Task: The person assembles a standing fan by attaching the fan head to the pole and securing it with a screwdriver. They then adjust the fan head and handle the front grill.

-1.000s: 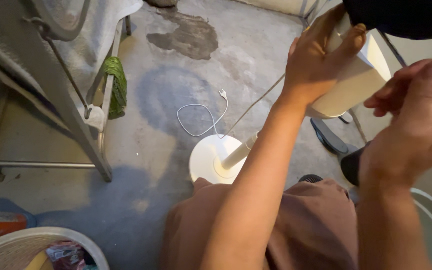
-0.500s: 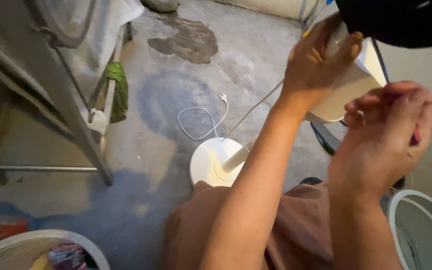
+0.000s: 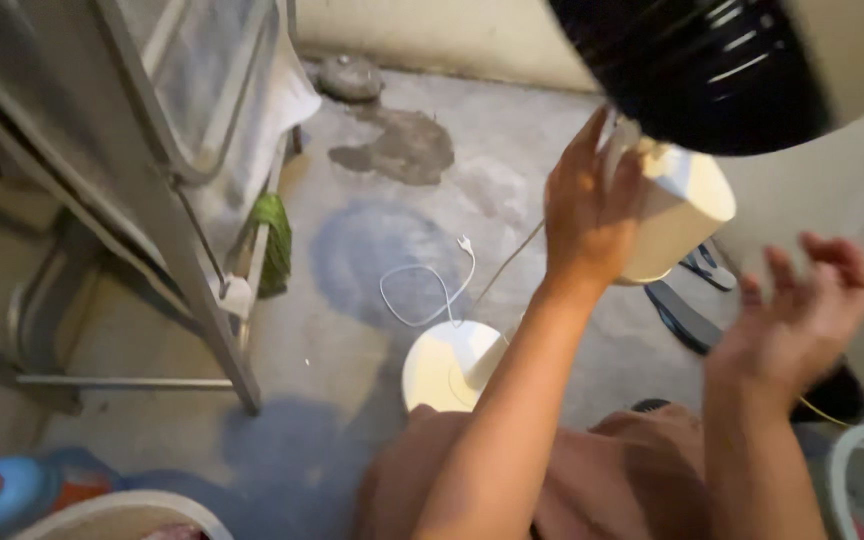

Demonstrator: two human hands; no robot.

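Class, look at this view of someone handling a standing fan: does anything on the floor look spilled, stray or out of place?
Yes. A dark stain marks the concrete floor near the far wall, like a dried or damp spill. The fan's white cord lies loose and unplugged by the round base. The left hand grips the fan's white housing.

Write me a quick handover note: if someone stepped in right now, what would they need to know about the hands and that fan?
Left hand: gripping the cream motor housing of the fan, just behind the black grille.
Right hand: open, fingers spread, holding nothing, beside the housing and apart from it.
Fan: upright on its round white base on the concrete floor; white cord lies loose, plug on the floor and not in any socket.
Done: fan steadied by one hand.
Left: cannot tell from this view; fan is unplugged.
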